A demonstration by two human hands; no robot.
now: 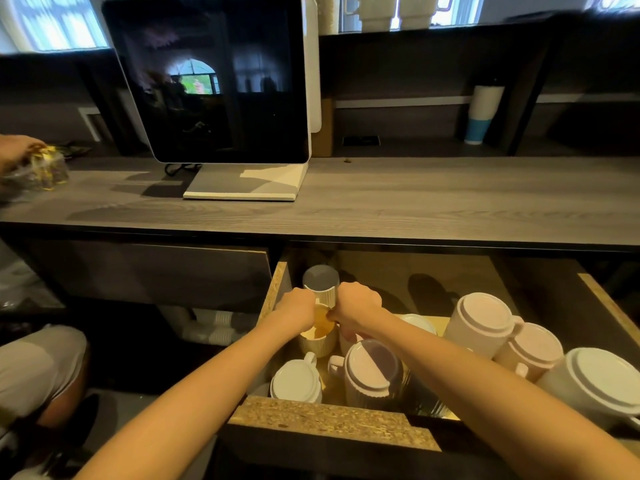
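Both my arms reach down into an open drawer [332, 420] under the counter. My left hand [296, 310] and my right hand [356, 306] meet over an upright cream ribbed mug [320, 336] near the drawer's back left, their fingers curled at its rim. Which hand actually holds the mug is hard to tell, since the fingers are hidden behind the knuckles. Behind the hands a ribbed white mug [321, 282] stands upside down.
Several upside-down mugs fill the drawer: a white one [296, 381], a ribbed pale one [372, 368], pinkish ones [483, 322] and a large white one [602, 382] at the right. A monitor [207, 81] stands on the grey counter [450, 202]. Another person's hand [15, 150] touches a wrapped packet [38, 171] at far left.
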